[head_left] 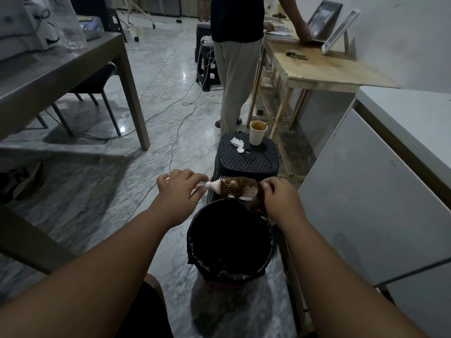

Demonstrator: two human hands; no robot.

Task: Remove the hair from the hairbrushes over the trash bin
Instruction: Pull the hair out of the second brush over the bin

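— Step in hand?
— Stripping hair (231, 185) off the hairbrush (249, 191), held level at centre frame just above the far rim of the trash bin (192, 230). Gripping the handle with the left hand (180, 185); apparently pinching the brown clump with the curled right hand (278, 193) at the head's far end.
— Next?
— Probably lifting the clump clear of the bristles, then letting go over the bin.
— Unclear?
— Hard to see the right fingertips behind the knuckles; too dark to read inside the bin

Left hand (179, 189), right hand (280, 196) bare; forearms (146, 235) unsleeved; black shorts (146, 315).
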